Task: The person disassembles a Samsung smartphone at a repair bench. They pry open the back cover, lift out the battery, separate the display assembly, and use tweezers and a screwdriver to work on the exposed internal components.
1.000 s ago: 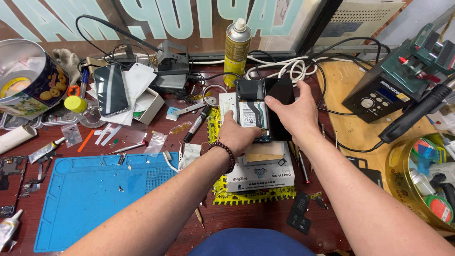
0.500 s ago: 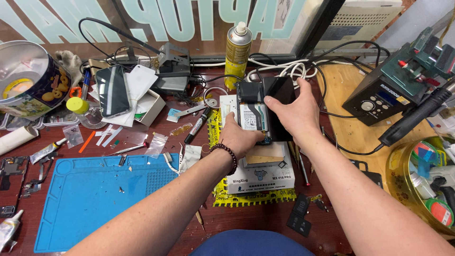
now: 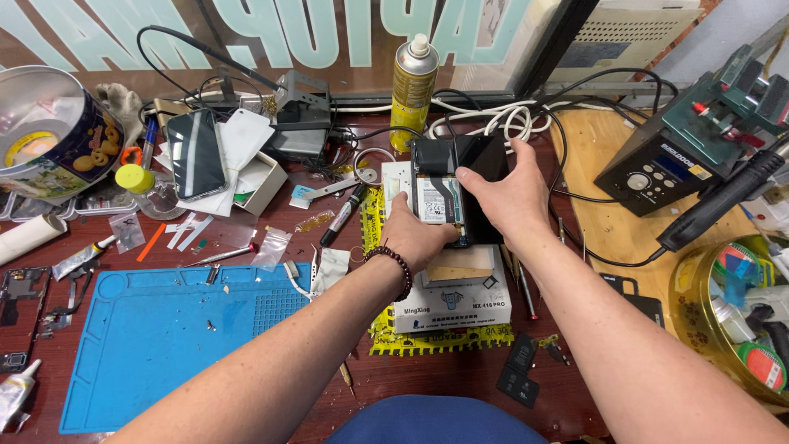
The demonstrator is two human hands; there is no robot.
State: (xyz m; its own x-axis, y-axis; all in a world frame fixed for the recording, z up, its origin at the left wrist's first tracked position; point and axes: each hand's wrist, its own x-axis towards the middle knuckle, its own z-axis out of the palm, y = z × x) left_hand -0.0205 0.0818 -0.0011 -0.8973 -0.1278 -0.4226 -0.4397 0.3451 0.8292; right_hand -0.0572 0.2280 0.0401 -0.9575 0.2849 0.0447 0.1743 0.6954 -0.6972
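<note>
Dark red-brown wood forms the table [image 3: 460, 374], which fills the frame and carries everything I see from this head view. Blue silicone work mat [image 3: 177, 345]: lower left, bare but for a few small specks. Round tin [image 3: 45, 136]: upper left edge, tilted, shiny inside. Grey soldering station [image 3: 678, 152]: upper right, on a pale wooden board, with its black handpiece [image 3: 719, 201] lying just below it. White box [image 3: 452, 300]: centre, resting on a yellow-and-black strip, directly under my hands. Yellow spray can [image 3: 412, 86]: upright at top centre, white cap. Dark phone [image 3: 196, 154]: upper left, face up on white papers and well apart from my hands.

Opened phone [image 3: 448, 193]: centre of the frame, just above the white box, back cover off, battery and boards showing. My left hand [image 3: 419, 238] is clenched on its lower left side, a bead bracelet on the wrist. My right hand [image 3: 509, 197] grasps its black right-hand half, fingers spread over the upper edge. Both hands touch the opened phone; I cannot tell whether it rests on the box or is lifted clear. Black marker [image 3: 343, 215]: just left of my left hand.
</note>
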